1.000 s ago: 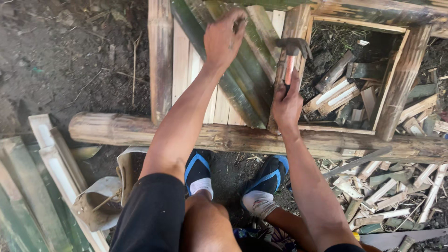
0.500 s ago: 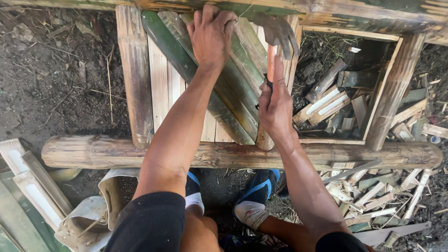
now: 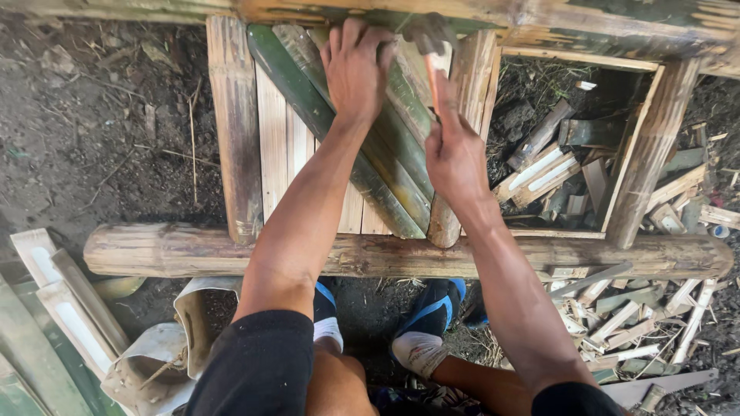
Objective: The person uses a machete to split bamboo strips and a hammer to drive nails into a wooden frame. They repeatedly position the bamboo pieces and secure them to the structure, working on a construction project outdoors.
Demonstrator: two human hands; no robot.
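My right hand (image 3: 455, 154) grips the handle of a hammer (image 3: 433, 48), whose metal head is up near the top beam of a bamboo frame (image 3: 231, 131). My left hand (image 3: 356, 65) presses flat on green split bamboo slats (image 3: 324, 115) that lie slantwise across the frame, fingers spread near the top beam. The hammer head sits just right of my left fingertips. Paler slats (image 3: 277, 139) lie under the green ones.
A thick bamboo pole (image 3: 177, 250) runs across in front of my feet. Bamboo offcuts (image 3: 547, 169) fill the open right bay and litter the ground at right (image 3: 640, 323). Split bamboo strips (image 3: 62, 300) and a pale sack (image 3: 154, 362) lie at lower left.
The hammer head has come closer to my left hand near the top beam. My left hand stays pressed on the slats. The view has shifted slightly.
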